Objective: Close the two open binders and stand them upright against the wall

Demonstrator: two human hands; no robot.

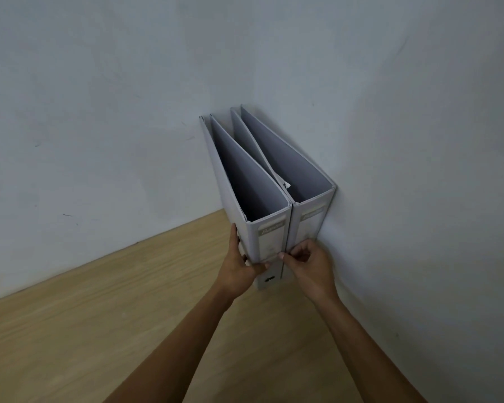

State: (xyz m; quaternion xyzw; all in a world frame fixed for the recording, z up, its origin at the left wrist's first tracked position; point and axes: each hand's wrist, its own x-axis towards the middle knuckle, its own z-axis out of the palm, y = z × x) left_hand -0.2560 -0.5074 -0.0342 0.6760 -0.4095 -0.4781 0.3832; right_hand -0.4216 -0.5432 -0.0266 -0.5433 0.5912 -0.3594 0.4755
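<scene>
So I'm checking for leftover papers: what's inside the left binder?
The left binder shows only bare grey inner covers from above. Its bottom is hidden by the spine and the hands, so I cannot tell about papers there.

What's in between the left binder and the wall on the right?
The second binder stands there, pressed between the left binder and the right-hand wall, as the head view shows.

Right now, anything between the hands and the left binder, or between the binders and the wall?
Nothing visible. The left hand and right hand already grip the left binder at its spine. It stands flush beside the right binder, which sits against the wall.
</scene>
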